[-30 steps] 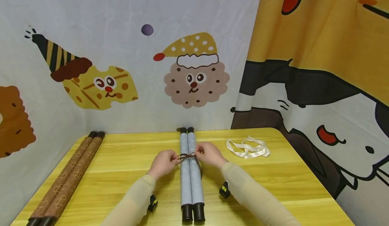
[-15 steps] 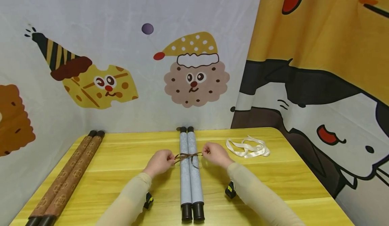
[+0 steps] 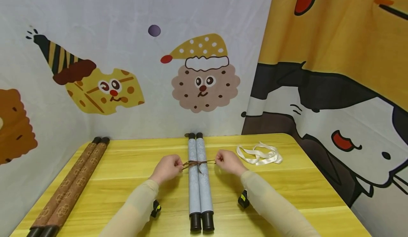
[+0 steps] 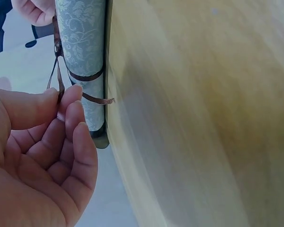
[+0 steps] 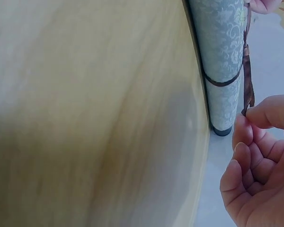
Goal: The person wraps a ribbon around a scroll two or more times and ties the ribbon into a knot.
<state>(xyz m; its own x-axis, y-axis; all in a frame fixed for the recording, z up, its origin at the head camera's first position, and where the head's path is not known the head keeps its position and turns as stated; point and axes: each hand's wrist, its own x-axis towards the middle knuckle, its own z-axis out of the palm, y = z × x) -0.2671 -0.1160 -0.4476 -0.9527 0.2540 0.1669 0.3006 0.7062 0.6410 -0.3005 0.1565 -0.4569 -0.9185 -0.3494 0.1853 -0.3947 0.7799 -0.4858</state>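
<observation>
A pale blue scroll (image 3: 195, 191), wound into two side-by-side rolls with dark end caps, lies lengthwise at the middle of the table. Around it runs a brown ribbon (image 4: 87, 77), knotted on top. On the left side, my left hand (image 3: 167, 168) pinches one part of the ribbon between thumb and fingertips. Opposite it, my right hand (image 3: 230, 162) pinches another part, which stretches taut from the knot. The right wrist view shows a folded ribbon loop (image 5: 247, 80) at the right thumb. One loose ribbon end (image 4: 102, 100) hangs beside the roll in the left wrist view.
A brown patterned scroll (image 3: 71, 191), also in two rolls, lies along the table's left edge. White ribbon (image 3: 261, 155) sits loosely heaped at the back right of the yellow wooden table (image 3: 287, 194). Printed curtains (image 3: 127, 52) stand behind and to the right.
Both hands have moved apart, the right one farther to the right, drawing the brown ribbon out on either side of the knot. In the last half second the movement is slight.
</observation>
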